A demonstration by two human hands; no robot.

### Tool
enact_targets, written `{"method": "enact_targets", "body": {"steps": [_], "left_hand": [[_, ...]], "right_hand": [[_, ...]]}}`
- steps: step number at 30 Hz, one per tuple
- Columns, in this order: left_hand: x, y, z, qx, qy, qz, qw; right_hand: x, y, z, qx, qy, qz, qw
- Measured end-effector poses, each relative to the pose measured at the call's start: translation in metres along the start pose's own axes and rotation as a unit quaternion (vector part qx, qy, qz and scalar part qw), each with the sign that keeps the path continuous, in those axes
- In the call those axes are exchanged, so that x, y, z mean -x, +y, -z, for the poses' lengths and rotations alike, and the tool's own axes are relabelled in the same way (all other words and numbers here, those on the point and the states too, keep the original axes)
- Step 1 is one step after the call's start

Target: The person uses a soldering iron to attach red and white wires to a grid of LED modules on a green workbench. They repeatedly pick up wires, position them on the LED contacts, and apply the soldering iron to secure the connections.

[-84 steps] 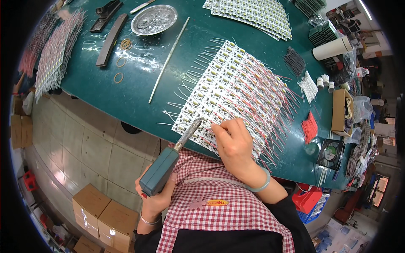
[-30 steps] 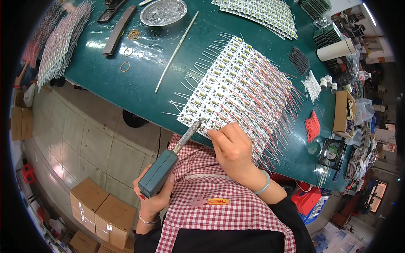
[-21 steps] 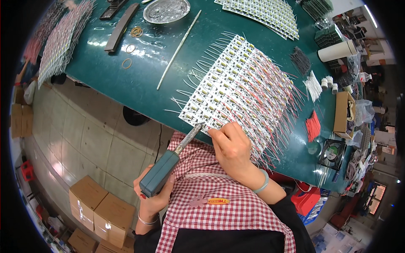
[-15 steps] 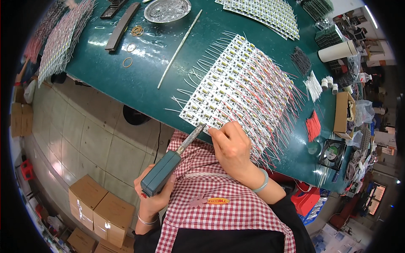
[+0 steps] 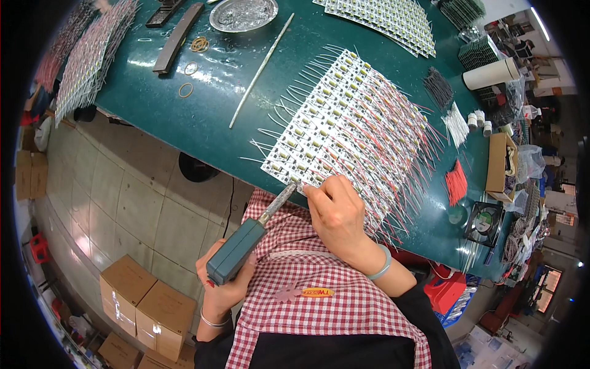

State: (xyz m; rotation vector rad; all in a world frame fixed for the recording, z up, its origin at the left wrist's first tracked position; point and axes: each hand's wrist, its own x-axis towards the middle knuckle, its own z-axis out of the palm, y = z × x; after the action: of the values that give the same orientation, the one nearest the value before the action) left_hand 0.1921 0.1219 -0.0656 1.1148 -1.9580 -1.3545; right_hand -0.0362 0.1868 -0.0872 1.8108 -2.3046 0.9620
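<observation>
The left hand [image 5: 224, 289] is low in the frame, a little left of the middle. It is wrapped tight around the thick green handle of a soldering tool [image 5: 246, 243]. The tool is long. It slants up and to the right, and its thin metal tip ends at the near bottom corner of the sheet of little boards [image 5: 350, 129].

The right hand [image 5: 338, 212] is just right of that tip, in the middle of the frame. Its fingers are curled and pinched together at the sheet's bottom edge. They seem to hold a thin wire there, but it is too small to tell for sure. This hand is the nearer one to the sheet and rests on it. The tip and the pinched fingers almost meet at the same spot.

The sheet lies on the green counter [image 5: 209, 111]. It runs slanting from the hands up toward the upper right. Red and white wires stick out along its sides.

Higher up, a long thin stick [image 5: 261, 71] lies on the counter, well apart from both hands.
</observation>
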Motion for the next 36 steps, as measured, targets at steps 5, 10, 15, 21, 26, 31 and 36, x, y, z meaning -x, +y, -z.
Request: {"method": "enact_targets", "body": {"steps": [5,10,15,21,26,31,36], "left_hand": [[0.014,-0.01,0.0,0.091,0.044,0.084,0.991],[0.013,-0.003,0.0,0.118,0.053,0.119,0.984],[0.011,-0.004,-0.002,0.127,0.084,0.097,0.984],[0.0,-0.007,-0.003,0.159,0.125,0.105,0.974],[-0.018,0.0,0.002,0.186,0.142,0.066,0.97],[-0.04,-0.003,-0.001,0.143,0.135,0.038,0.98],[-0.059,0.015,-0.01,0.136,0.163,0.026,0.977]], "right_hand": [[0.0,0.001,0.0,0.001,0.005,0.004,1.0],[0.001,0.001,0.0,0.006,0.005,-0.001,1.0],[0.002,-0.001,0.002,-0.007,0.0,-0.012,1.0],[0.01,0.004,0.051,-0.075,-0.036,-0.062,0.995],[-0.003,0.064,0.114,-0.054,0.016,-0.124,0.991],[-0.01,0.188,0.143,0.048,0.146,-0.225,0.962],[-0.002,0.26,0.143,0.125,0.155,-0.253,0.947]]}}
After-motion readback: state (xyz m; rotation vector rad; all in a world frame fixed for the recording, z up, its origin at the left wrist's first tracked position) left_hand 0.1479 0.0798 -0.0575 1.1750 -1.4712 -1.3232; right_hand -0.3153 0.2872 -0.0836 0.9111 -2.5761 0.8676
